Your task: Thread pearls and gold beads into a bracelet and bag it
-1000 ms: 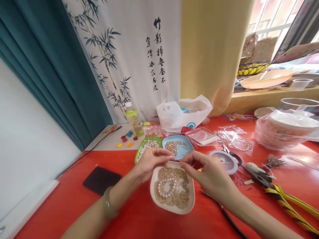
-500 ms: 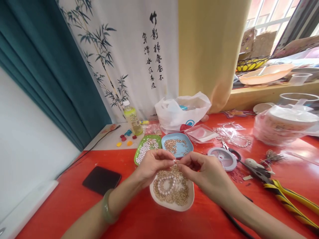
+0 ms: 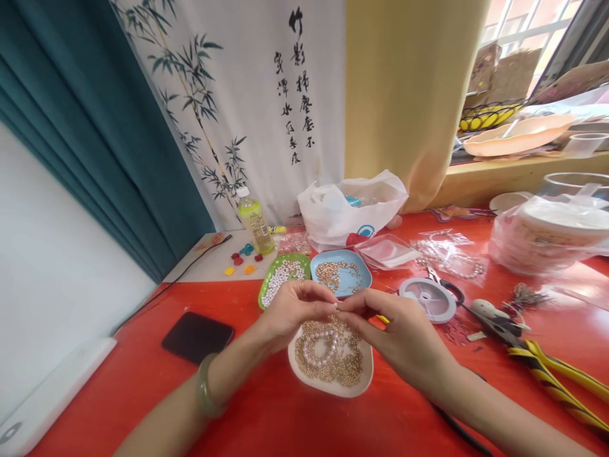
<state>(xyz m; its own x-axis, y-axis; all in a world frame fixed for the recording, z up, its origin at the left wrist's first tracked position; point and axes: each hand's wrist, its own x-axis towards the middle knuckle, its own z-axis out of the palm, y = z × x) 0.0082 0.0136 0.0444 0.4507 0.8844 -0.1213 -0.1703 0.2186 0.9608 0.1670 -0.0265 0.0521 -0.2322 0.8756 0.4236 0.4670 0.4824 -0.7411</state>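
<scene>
My left hand [image 3: 299, 311] and my right hand [image 3: 390, 320] meet fingertip to fingertip, each closed in a pinch. A small pale bead [image 3: 337, 306] shows between the tips; any thread there is too fine to make out. Below them is a white tray [image 3: 304, 381] of tiny gold beads [image 3: 349, 368]. A loop of pearly beads [image 3: 334, 346] shows over the gold beads; I cannot tell whether it hangs from my fingers or rests on them. Just behind my hands are a green tray [image 3: 263, 298] of white beads and a blue tray [image 3: 352, 273] of gold beads.
Left lies a black phone [image 3: 197, 337]. On the right are a spool [image 3: 428, 301], scissors [image 3: 451, 291] and yellow-black pliers [image 3: 556, 374]. Behind stand a bottle [image 3: 257, 225], a white plastic bag [image 3: 333, 216] and bagged beads [image 3: 450, 254]. A bagged tub [image 3: 552, 231] stands farther right.
The whole view has shifted slightly, with the table things a little higher and farther right. My hands stay pinched together, and the pale bead between them shows more clearly.
</scene>
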